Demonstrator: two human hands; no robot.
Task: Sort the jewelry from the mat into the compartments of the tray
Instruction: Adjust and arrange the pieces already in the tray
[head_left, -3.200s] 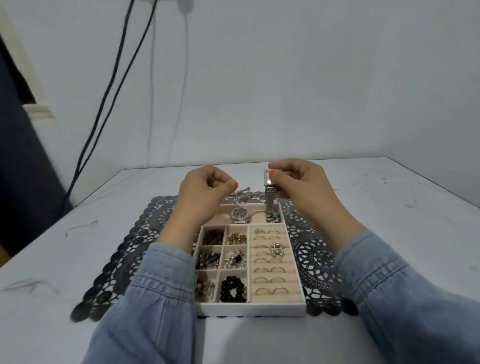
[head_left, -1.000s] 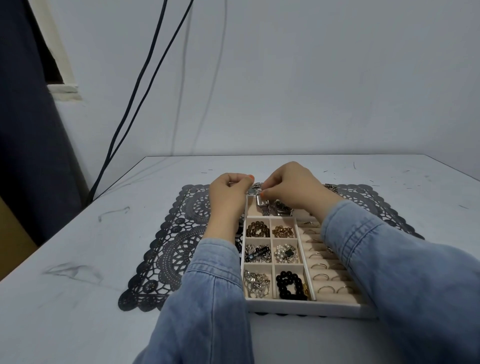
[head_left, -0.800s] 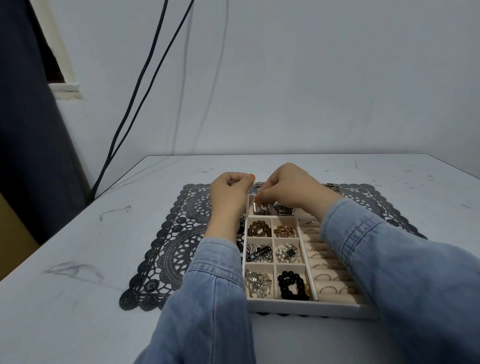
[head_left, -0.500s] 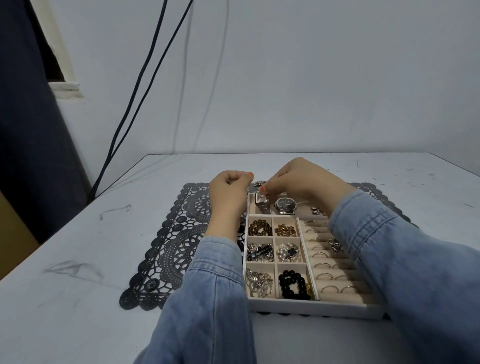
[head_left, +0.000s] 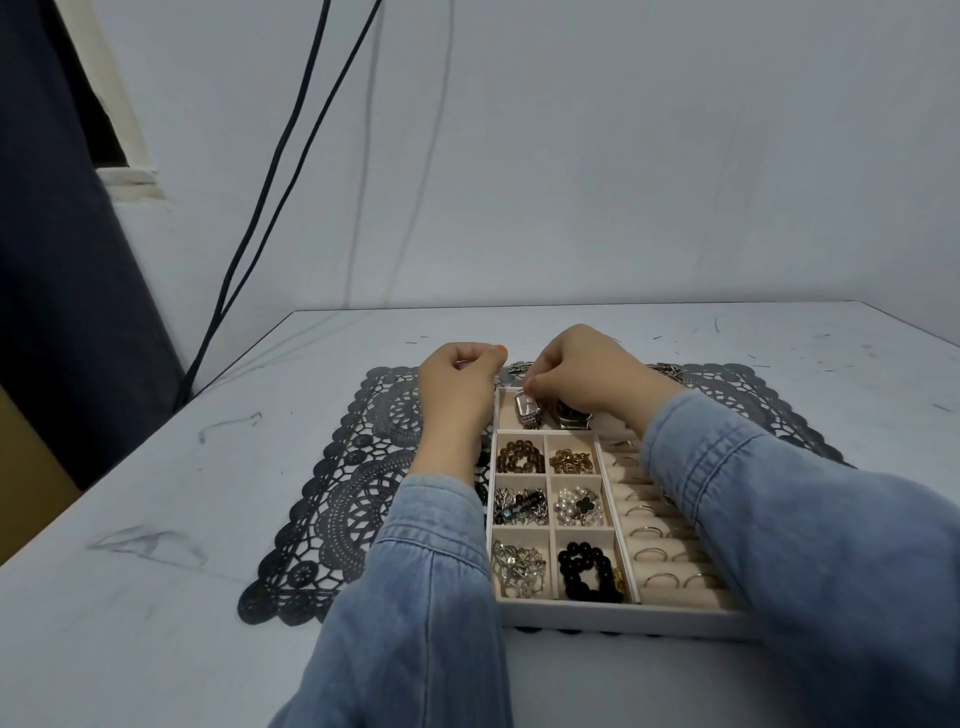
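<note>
A white tray (head_left: 597, 617) with beige compartments lies on a black lace mat (head_left: 337, 493). Its small cells hold beads, chains and a black bracelet (head_left: 587, 570); rings (head_left: 649, 555) sit in the right-hand rolls. In the far compartment a rectangular silver watch (head_left: 527, 410) lies beside a round dark-faced watch (head_left: 574, 415). My right hand (head_left: 582, 374) hovers over that compartment, fingertips pinched at the silver watch's upper end. My left hand (head_left: 457, 384) is a closed fist by the tray's far left corner; nothing shows in it. My right sleeve hides part of the ring rows.
A few silver pieces lie on the mat beyond the tray (head_left: 517, 368) and at its far right (head_left: 670, 370). Two dark cables (head_left: 270, 208) run down the wall at the table's back left. A dark curtain (head_left: 62, 260) hangs on the left.
My right hand carried the silver watch down from above the tray into the far compartment beside the round watch. The view shifted left. My left hand stayed a fist.
</note>
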